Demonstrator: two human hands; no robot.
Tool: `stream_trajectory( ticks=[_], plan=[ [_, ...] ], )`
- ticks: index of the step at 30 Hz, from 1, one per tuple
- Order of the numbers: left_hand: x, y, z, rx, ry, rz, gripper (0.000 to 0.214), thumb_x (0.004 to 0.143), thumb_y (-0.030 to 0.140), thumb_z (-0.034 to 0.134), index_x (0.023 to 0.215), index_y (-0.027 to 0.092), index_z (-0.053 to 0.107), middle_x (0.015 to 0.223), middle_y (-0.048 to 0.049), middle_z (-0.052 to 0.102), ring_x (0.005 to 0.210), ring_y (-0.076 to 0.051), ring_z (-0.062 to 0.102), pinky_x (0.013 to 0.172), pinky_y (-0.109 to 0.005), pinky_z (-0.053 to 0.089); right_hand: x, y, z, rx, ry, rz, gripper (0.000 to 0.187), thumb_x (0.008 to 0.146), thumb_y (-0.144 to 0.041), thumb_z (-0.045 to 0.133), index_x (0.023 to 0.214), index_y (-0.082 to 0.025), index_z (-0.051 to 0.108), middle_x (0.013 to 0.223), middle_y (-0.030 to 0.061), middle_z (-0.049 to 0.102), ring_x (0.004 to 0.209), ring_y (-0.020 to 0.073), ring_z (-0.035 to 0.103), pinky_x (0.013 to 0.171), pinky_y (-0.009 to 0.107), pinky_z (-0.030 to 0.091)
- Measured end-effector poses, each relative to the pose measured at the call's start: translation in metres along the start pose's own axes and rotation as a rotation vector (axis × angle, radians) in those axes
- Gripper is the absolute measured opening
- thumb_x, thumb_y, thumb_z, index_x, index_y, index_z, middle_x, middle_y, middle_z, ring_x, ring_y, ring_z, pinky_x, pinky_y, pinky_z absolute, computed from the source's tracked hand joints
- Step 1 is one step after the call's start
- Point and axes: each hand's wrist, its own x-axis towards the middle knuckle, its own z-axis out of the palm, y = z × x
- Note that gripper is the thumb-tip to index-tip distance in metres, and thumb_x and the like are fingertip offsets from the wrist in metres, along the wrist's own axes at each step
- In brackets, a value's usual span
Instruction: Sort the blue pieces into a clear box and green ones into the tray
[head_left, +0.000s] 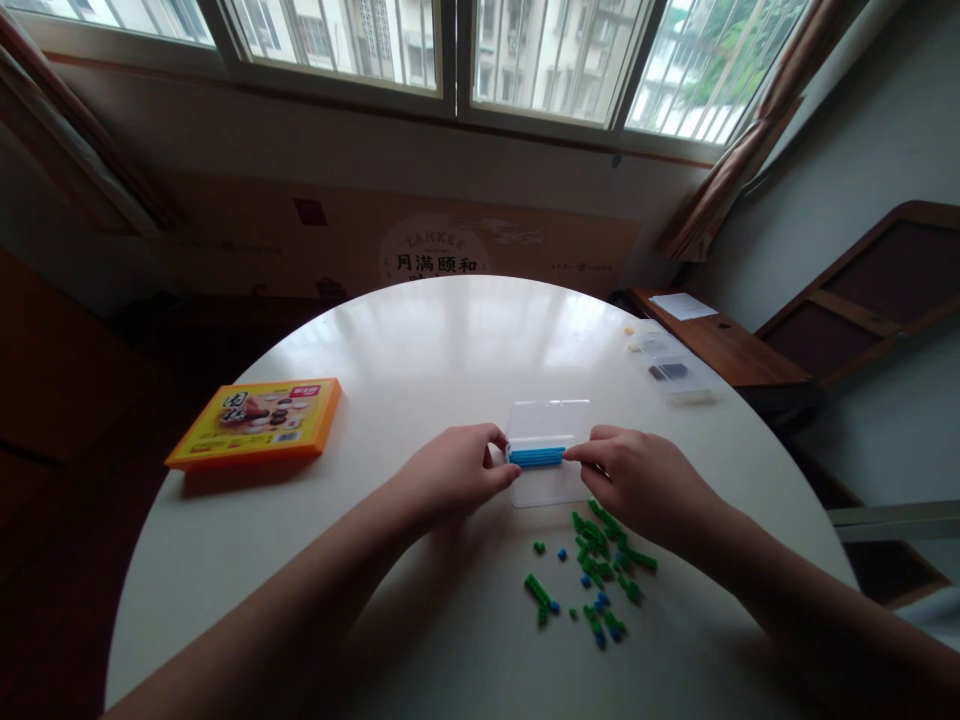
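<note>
"Where is the blue bar point(537, 457) lying?"

"It's lying crosswise over the middle of the clear case point(551, 490), which is resting on the white table point(420, 350)."

"What's the left hand point(461, 465) doing?"

"It's bracketing the case's left edge, thumb and fingertips parting around it; I can't tell whether they're pinching the bar's end."

"And the right hand point(641, 470)?"

"Its forefinger is pointing at the bar's right end from the case's right side, with other fingers curling under; I can't tell whether it's pinching."

"Anything else?"

"Green pieces point(596, 537) and small blue pieces point(586, 581) are lying scattered on the case's near side, and an orange box point(259, 420) is sitting well to its left."
</note>
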Motion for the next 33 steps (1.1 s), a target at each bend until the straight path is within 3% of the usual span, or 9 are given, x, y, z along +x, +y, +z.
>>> stream_trajectory(
  ticks=[33],
  plan=[
    [-0.0009, 0.0032, -0.0015, -0.026, -0.009, -0.013, 0.041, 0.078, 0.052, 0.057, 0.107, 0.024, 0.065, 0.088, -0.0025, 0.074, 0.071, -0.02, 0.068, 0.058, -0.027, 0.046, 0.0029, 0.0044, 0.0039, 0.07, -0.006, -0.012, 0.032, 0.091, -0.024, 0.046, 0.104, -0.026, 0.075, 0.092, 0.0037, 0.07, 0.078, 0.0161, 0.064, 0.065, 0.026, 0.045]
  ],
)
